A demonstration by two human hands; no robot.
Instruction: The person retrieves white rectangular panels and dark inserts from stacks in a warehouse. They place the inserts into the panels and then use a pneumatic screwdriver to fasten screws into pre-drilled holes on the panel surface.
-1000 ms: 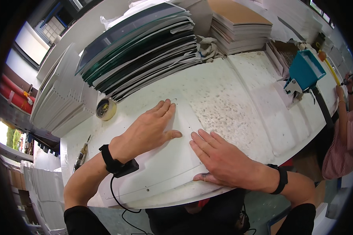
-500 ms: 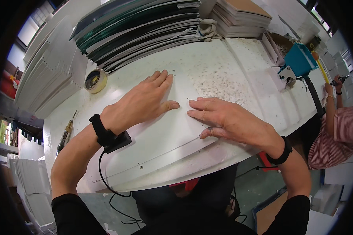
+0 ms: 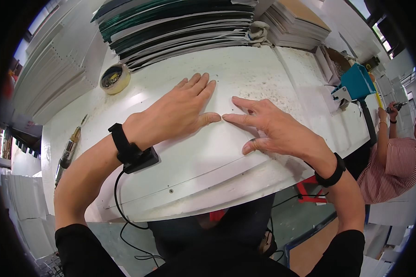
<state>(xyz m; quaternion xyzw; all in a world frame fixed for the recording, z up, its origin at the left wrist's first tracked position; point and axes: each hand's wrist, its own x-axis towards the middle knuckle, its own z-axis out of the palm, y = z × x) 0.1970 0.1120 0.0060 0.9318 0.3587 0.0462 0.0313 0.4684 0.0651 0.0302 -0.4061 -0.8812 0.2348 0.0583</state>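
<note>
A white worktable (image 3: 312, 138) bears a tall stack of dark sheets (image 3: 180, 39). Nearer the person than this stack lies a white panel (image 3: 203, 159). The left hand (image 3: 171, 113) lies flat on it, thumb out; the right hand (image 3: 272, 124) spreads its fingers over it. A round tub (image 3: 121, 85) sits by the stack's left end.

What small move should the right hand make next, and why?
Probably ease the right hand slightly rightward: its index fingertip almost meets the left thumb, crowding the left hand, which lies flat on the white panel.
</note>
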